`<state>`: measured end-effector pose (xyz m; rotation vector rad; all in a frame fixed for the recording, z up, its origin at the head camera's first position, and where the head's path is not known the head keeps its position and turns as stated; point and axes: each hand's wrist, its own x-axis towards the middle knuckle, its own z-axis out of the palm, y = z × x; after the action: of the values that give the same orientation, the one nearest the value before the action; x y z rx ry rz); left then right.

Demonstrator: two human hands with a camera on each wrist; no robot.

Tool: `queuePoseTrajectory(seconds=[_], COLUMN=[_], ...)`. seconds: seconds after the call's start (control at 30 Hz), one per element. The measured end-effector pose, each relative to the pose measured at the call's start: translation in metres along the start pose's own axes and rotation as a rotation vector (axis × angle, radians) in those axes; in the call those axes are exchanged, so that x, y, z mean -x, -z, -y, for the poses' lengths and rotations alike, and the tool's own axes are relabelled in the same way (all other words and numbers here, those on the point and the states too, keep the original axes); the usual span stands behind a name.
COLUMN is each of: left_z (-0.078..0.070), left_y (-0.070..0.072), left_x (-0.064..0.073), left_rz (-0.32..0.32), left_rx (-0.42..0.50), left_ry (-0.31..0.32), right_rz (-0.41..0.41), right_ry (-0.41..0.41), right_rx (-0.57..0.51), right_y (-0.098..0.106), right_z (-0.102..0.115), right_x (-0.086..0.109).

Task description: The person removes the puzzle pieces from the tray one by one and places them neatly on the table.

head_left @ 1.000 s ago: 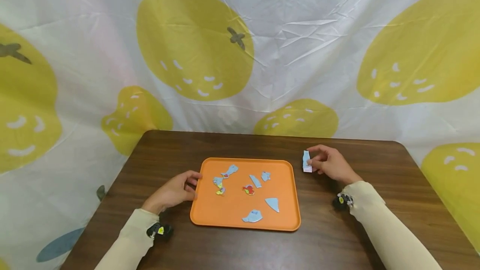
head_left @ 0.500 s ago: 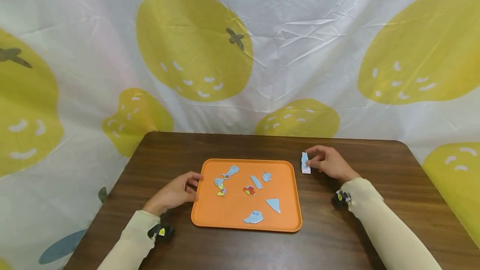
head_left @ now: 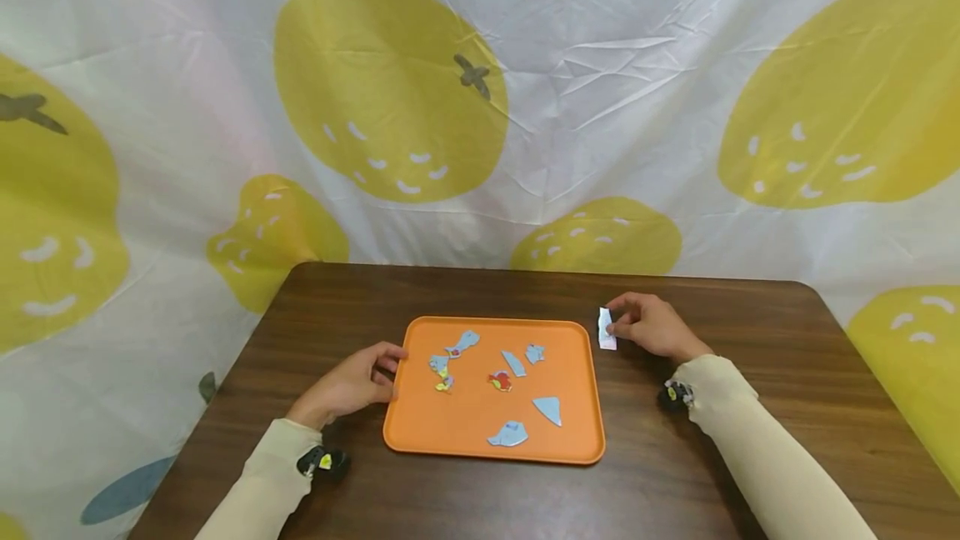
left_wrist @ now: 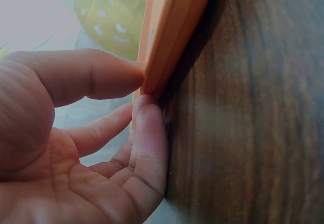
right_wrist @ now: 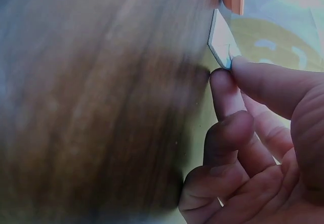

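Note:
My right hand (head_left: 656, 328) pinches a narrow, flat, light-blue piece (head_left: 606, 333) between thumb and fingertips, just right of the orange tray (head_left: 435, 427). In the right wrist view the piece (right_wrist: 220, 37) is thin with a pale face, and the thumb overlaps its near end. At the tray's left edge rests my left hand (head_left: 347, 382), thumb and fingertips touching the rim a little apart. Inside the tray lie several irregular flat pieces: a light-blue triangle (head_left: 547, 410), a light-blue piece (head_left: 508, 434) near the front, a red one (head_left: 500, 381), and a light-blue strip (head_left: 513, 362).
At the tray's left side, a light-blue piece (head_left: 467, 340) and a yellow-and-grey piece (head_left: 444, 383) form part of a loose row. Everything stands on a dark wooden table (head_left: 675, 482). Behind it hangs a white curtain (head_left: 585, 107) with yellow fruit prints.
My right hand has moved slightly left with the light-blue piece, nearer the tray, and the piece has tilted a little. My left hand stays at the rim.

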<state>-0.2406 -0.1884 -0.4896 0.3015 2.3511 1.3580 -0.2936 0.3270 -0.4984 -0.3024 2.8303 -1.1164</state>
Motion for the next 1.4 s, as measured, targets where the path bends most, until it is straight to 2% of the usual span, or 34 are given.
queuePoseTrajectory(seconds=[0.27,0.67,0.9,1.2,1.4], left_z=[0.002,0.003,0.003,0.003,0.002], left_y=[0.0,0.0,0.0,-0.001,0.0], left_x=[0.0,0.0,0.0,-0.002,-0.001], left_rz=[-0.011,-0.006,-0.008,-0.019,-0.013], left_rx=[-0.002,0.019,0.025,-0.017,-0.004], left_ry=[0.003,0.006,0.001,-0.022,-0.023], right_rz=[-0.023,-0.01,-0.018,-0.015,-0.007], right_ry=[0.029,0.026,0.034,0.043,0.081], right_rx=[0.058,0.027,-0.001,-0.051,-0.061], right_y=[0.0,-0.002,-0.006,-0.019,-0.026], right_z=[0.002,0.008,0.02,0.035,0.05], right_x=[0.002,0.007,0.015,0.022,0.027])
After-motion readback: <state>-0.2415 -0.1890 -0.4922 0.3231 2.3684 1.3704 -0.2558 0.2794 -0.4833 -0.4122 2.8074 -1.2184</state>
